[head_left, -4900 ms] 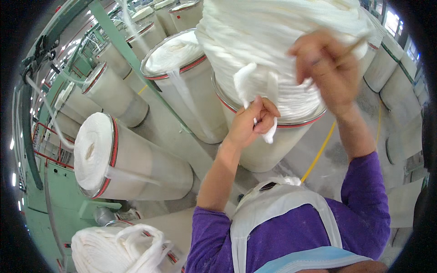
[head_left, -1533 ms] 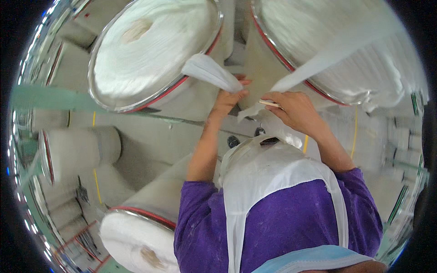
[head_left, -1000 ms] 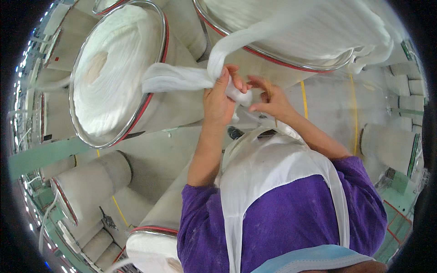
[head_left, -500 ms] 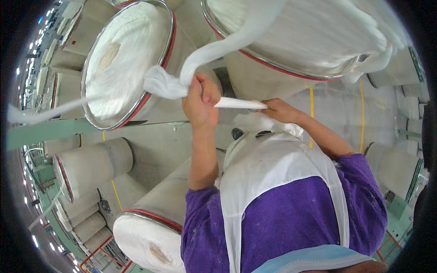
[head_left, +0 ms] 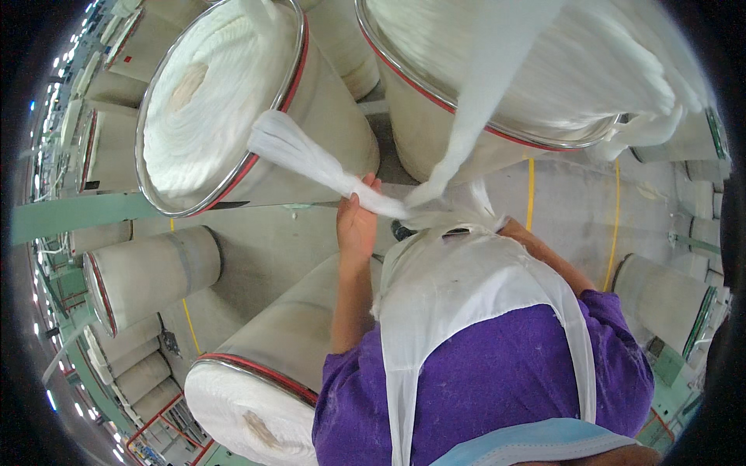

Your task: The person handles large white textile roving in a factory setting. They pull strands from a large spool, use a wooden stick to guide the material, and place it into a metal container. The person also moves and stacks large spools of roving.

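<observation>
My left hand (head_left: 357, 224) is closed round a thick, soft white fibre sliver (head_left: 299, 151). Its loose, splayed end sticks out past my fingers toward the left can; the other part runs right toward my apron. A second white sliver (head_left: 466, 116) comes down from the upper right and tapers to meet it in front of my apron. My right hand (head_left: 514, 230) is at the front top edge of the white apron (head_left: 466, 268), beside some loose white fibre (head_left: 482, 200). Its fingers are mostly hidden by the apron and fibre.
Tall cream cans with red-and-chrome rims stand close ahead: the left can (head_left: 326, 116) and right can (head_left: 423, 116), both full of coiled white sliver. Another full can (head_left: 291, 326) is at lower left. A green rail (head_left: 85, 213) runs along the left; yellow lines (head_left: 531, 194) mark the floor.
My right hand has moved back to the apron, off the strand stretched between my hands. My left hand has come lower and closer. The sliver from the upper right has swung right.
</observation>
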Tool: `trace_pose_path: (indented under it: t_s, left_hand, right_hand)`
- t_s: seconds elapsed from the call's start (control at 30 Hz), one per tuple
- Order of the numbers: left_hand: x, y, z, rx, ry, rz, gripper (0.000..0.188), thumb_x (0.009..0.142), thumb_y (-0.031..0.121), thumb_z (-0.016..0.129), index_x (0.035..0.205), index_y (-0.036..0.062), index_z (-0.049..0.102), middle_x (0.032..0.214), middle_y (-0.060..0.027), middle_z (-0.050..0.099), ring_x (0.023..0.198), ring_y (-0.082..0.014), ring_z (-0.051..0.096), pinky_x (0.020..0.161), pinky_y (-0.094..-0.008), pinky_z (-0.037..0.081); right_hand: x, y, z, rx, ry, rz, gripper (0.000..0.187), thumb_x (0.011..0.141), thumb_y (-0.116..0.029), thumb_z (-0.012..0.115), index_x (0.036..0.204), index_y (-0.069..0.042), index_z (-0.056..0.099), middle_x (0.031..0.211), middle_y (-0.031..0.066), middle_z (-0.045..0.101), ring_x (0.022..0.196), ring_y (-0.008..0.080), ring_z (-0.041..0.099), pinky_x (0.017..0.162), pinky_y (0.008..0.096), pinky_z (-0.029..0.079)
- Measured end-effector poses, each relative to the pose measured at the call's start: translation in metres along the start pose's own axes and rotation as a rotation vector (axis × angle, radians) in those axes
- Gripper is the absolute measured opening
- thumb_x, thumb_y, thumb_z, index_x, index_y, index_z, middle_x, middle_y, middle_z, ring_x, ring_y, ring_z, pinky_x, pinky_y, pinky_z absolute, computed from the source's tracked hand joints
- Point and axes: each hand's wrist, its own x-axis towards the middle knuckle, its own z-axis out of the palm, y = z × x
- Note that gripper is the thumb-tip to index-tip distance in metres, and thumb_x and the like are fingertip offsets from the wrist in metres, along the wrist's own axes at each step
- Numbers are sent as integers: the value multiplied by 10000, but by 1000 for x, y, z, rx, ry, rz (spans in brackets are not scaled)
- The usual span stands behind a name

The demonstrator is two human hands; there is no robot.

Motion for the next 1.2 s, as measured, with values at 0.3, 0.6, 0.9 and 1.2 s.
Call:
trace_pose_path:
  t_s: [0.3, 0.6, 0.9, 1.2]
  left_hand:
    - [-9, -15, -17, -52, 101, -76, 406, 920, 127, 540, 1285, -18, 437, 1307, -186, 495, 1259, -311, 441, 1114, -462, 276]
    - [-17, -36, -30, -9, 161, -117, 480, 940, 158, 517, 1359, -21, 367, 1347, -219, 456, 1258, -341, 425, 1102, -453, 282]
    - [-33, -30, -10, 26, 151, -141, 436, 981, 188, 494, 1338, -42, 395, 1264, -187, 530, 1145, -277, 525, 1028, -418, 400]
    - [-38, -3, 48, -77, -28, -251, 359, 970, 212, 530, 1212, -54, 533, 1209, -166, 576, 1097, -258, 558, 991, -372, 419]
  right_hand:
    - [-8, -51, -38, -704, 165, -7, 270, 720, -166, 678, 960, -109, 568, 1045, 136, 542, 857, 373, 624, 731, 492, 511]
    - [-1, -254, -38, -1070, 304, -698, 400, 743, -121, 651, 1130, -71, 564, 1094, 106, 547, 748, 270, 658, 583, 391, 528]
    - [52, -276, -42, -1412, -89, -384, 199, 783, -195, 635, 904, -47, 692, 765, 124, 672, 734, 270, 664, 575, 464, 499]
    - [10, -303, -42, 526, -30, -235, 301, 890, -338, 654, 941, -46, 602, 600, -30, 489, 444, 54, 434, 417, 225, 367]
